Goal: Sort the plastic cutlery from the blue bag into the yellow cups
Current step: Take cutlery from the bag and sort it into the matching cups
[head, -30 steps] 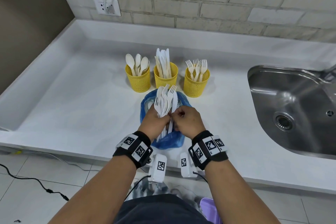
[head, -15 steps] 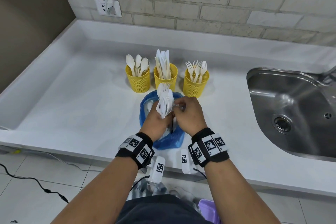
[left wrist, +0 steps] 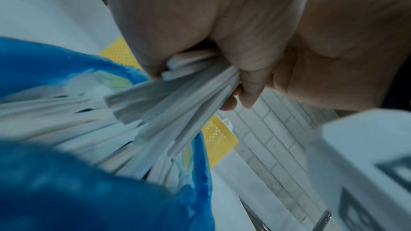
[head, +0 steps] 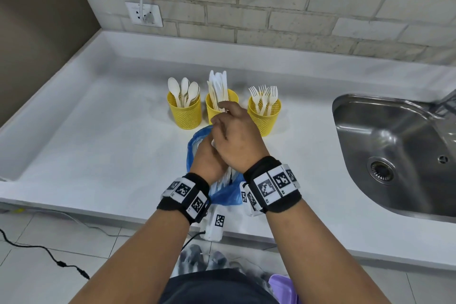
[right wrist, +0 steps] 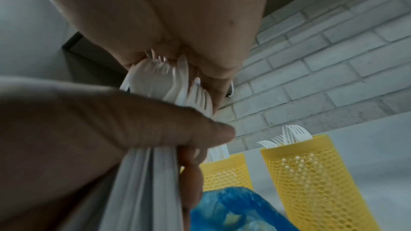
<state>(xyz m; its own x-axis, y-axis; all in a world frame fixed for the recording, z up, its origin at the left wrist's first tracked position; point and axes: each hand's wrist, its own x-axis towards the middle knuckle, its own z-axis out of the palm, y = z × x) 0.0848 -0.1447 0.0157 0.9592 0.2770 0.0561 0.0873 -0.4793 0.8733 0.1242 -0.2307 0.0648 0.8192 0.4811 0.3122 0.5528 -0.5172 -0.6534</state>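
Observation:
My left hand grips a bundle of white plastic cutlery by the handles, above the open blue bag. My right hand curls over the bundle's top, its fingers closed round the fork heads. In the head view the hands hide the bundle. More white handles lie inside the blue bag. Behind stand three yellow mesh cups: spoons, knives, forks. My right hand's fingers reach in front of the knife cup.
A steel sink lies to the right. The brick wall with a socket is behind the cups. The white counter extends left, its front edge just under my wrists.
My right hand has moved from the side of the bundle up over its heads, covering them. Both hands have shifted slightly toward the cups.

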